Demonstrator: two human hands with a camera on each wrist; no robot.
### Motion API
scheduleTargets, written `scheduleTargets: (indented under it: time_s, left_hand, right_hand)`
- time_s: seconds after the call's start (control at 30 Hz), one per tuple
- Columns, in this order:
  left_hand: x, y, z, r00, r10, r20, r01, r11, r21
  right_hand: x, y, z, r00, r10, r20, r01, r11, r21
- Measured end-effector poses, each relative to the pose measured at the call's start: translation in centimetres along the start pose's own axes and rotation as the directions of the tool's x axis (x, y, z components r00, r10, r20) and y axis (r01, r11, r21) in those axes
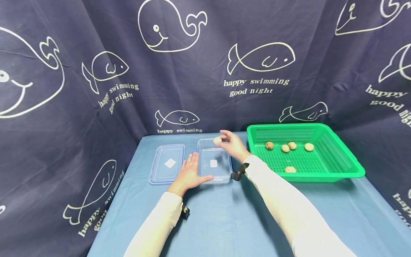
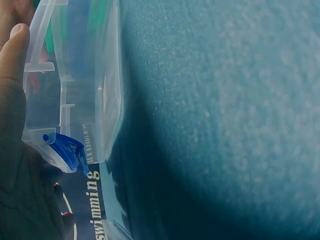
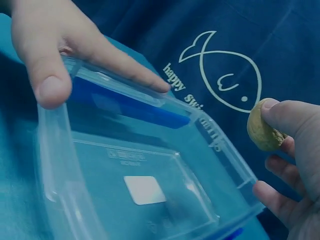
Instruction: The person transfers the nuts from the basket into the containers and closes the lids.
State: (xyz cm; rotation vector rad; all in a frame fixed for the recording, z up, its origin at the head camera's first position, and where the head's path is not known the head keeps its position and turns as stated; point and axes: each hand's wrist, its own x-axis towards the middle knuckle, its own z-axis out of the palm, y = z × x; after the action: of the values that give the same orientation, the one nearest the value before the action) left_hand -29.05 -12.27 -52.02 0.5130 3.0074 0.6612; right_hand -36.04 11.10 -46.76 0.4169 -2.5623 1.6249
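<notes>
My right hand (image 1: 234, 145) pinches a small, round tan piece (image 3: 261, 127) with a smooth domed side and a rough edge, between thumb and fingers. It holds the piece at the far right rim of a clear plastic box (image 1: 221, 177). The box stands lidless, with blue clips and a white label (image 3: 145, 190) on its floor. My left hand (image 1: 189, 173) steadies the box, its straight fingers along the left side and its thumb (image 3: 52, 90) over the near rim. In the left wrist view a blue clip (image 2: 70, 152) hangs beside the left hand.
A clear lid (image 1: 160, 171) with a blue seal lies left of the box. On the right, a green basket (image 1: 346, 160) holds several similar round pieces, one darker brown (image 1: 269, 145). Behind the blue table (image 1: 212, 221) hangs a dark curtain (image 1: 205, 71) with fish and whale drawings.
</notes>
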Motion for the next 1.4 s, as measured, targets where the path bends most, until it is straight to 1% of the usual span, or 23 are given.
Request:
scheduleTargets:
  time_s: [0.27, 0.47, 0.6, 0.73, 0.9, 1.17, 1.4]
  left_hand:
    - [0.1, 0.0, 0.3, 1.000, -0.008, 0.004, 0.008, 1.000, 0.019]
    - [-0.1, 0.1, 0.5, 1.000, -0.002, -0.002, 0.002, 1.000, -0.003]
    - [-0.3, 0.4, 0.5, 1.000, -0.005, 0.011, 0.005, 1.000, -0.007]
    - [-0.2, 0.5, 0.3, 1.000, -0.009, 0.014, 0.009, 1.000, -0.001]
    - [0.0, 0.2, 0.2, 1.000, -0.012, 0.003, 0.012, 1.000, 0.010]
    - [-0.2, 0.4, -0.2, 1.000, -0.013, 0.006, 0.013, 1.000, 0.019]
    - [-0.1, 0.3, -0.1, 1.000, -0.009, -0.004, 0.009, 1.000, 0.022]
  right_hand:
    - [-0.1, 0.5, 1.9, 1.000, -0.004, 0.001, 0.004, 1.000, 0.029]
    - [-0.1, 0.7, 2.8, 1.000, -0.019, -0.021, 0.020, 0.997, 0.072]
    - [0.1, 0.7, 3.3, 0.999, -0.038, -0.030, 0.040, 0.997, 0.068]
    - [0.4, 0.3, 3.7, 0.999, -0.033, -0.027, 0.035, 0.998, 0.055]
    - [0.7, -0.1, 4.1, 0.999, -0.029, -0.022, 0.030, 0.998, 0.055]
    - [0.9, -0.7, 4.4, 0.999, -0.025, -0.036, 0.026, 1.000, 0.016]
    - [1.2, -1.0, 4.6, 0.998, -0.037, -0.047, 0.038, 0.999, 0.038]
